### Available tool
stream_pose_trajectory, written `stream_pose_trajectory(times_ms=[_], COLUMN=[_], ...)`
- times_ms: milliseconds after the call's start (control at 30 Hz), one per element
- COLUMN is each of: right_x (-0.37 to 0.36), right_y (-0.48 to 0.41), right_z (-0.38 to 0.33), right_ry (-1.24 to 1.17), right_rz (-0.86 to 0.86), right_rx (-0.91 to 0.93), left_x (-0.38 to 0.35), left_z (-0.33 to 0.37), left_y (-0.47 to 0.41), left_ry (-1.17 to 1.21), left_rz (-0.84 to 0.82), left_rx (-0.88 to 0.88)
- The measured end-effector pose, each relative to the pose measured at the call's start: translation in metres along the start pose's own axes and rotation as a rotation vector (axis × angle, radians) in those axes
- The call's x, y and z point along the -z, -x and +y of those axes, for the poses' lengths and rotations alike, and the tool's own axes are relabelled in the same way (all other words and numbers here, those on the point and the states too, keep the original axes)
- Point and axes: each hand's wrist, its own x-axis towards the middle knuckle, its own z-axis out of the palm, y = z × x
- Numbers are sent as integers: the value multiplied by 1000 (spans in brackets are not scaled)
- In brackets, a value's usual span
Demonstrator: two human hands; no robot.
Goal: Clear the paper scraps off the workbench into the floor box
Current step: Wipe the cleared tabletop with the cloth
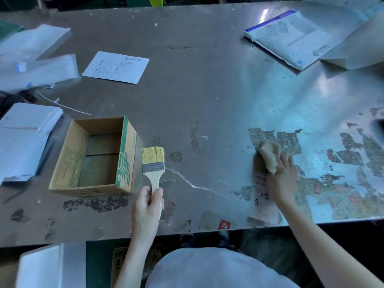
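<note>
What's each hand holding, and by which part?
The left hand grips the brush by its wooden handle; right hand grips a crumpled brown wad at its near end.

An open brown cardboard box (pixel 93 159) and a white printed sheet (pixel 116 67) are laid on the scuffed grey metal workbench's (pixel 207 80) left half.

box (pixel 91 154): on the surface (pixel 207 90), at 8 o'clock.
brush (pixel 152 163): just beside the box, at its 3 o'clock.
paper wad (pixel 269 155): on the surface, at 4 o'clock.
printed sheet (pixel 116 67): at 11 o'clock, behind the box.
mailer (pixel 291 38): at 1 o'clock.
paper stack (pixel 25 140): at the box's 9 o'clock.
</note>
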Motion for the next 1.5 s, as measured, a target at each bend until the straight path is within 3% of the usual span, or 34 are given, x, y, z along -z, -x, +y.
stream_pose_trajectory(times_ms=[67,267,333,433,633,867,967,1100,1333,1400,1500], right_x=[-14,-46,-42,-30,9,12,-7,-35,-64,-62,-51], right_y=[18,67,62,42,31,52,67,92,118,111,93], right_z=[-23,-84,-88,-71,-6,0,-22,-73,-122,-118,-105], right_ry=[-52,-45,-36,-21,-120,-267,-286,-299,-172,-176,-219], right_rz=[-55,-331,-377,-306,9,94,76,-99,-251,-223,-52], right_rx=[109,659,737,647,117,-5,7,88,430,417,225], left_x=[2,6,9,12,11,7,11,17,30,34,43], left_z=[-3,-7,-8,-9,-11,-5,-3,0,-6,-9,-12], left_y=[0,-1,-3,-6,-7,-11,-14,-17,-16,-15,-12], left_ry=[4,37,42,46,38,30,23,42,67,66,52], left_rz=[8,18,15,7,-19,-75,-68,-48,-24,-15,-3], left_rx=[9,13,4,-1,-6,-26,-52,-58,-52,-38,-48])
